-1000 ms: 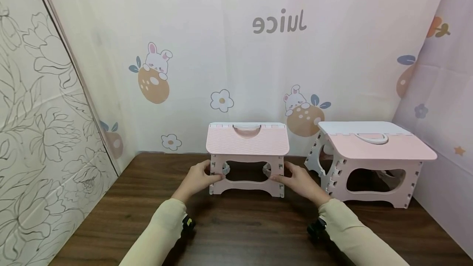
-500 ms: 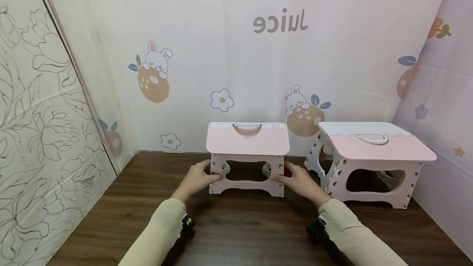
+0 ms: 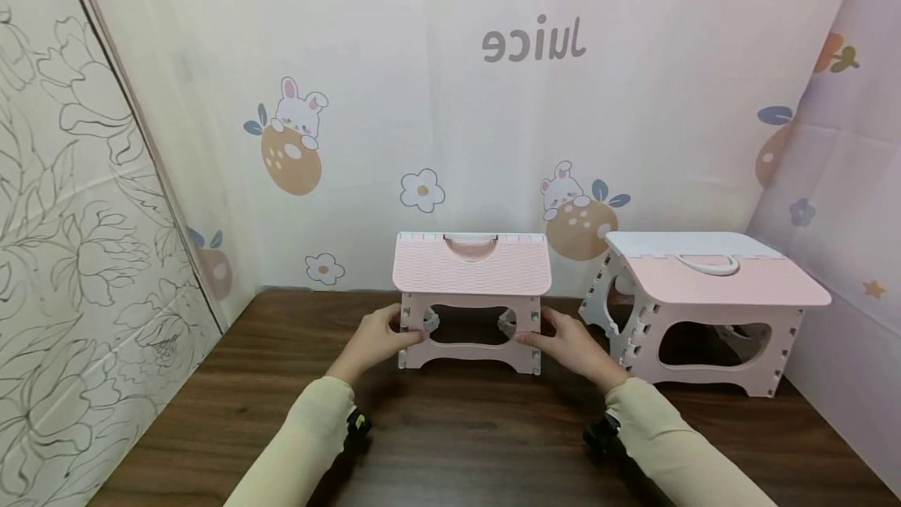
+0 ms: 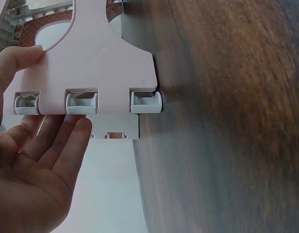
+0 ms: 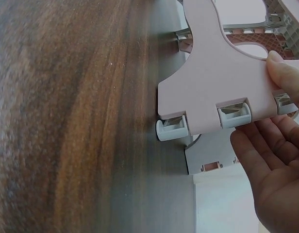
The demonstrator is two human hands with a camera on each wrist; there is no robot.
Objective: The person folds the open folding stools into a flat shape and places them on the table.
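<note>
A small pink and white folding stool [image 3: 472, 268] stands unfolded near the back of the table, with a handle slot in its top. My left hand [image 3: 376, 343] grips the left side of its front leg panel. In the left wrist view the thumb lies on the pink panel [image 4: 106, 68] and the fingers sit behind its hinged edge. On the opposite side my right hand [image 3: 572, 344] holds the same panel, thumb in front. The right wrist view shows those fingers [image 5: 258, 155] behind the hinge edge.
A larger pink and white folding stool [image 3: 725, 280] stands unfolded to the right, close to the side curtain [image 3: 845, 217]. Behind the dark wooden table [image 3: 450, 444] hangs a printed curtain [image 3: 450, 100]. Another curtain with line-drawn flowers [image 3: 84, 257] borders the left.
</note>
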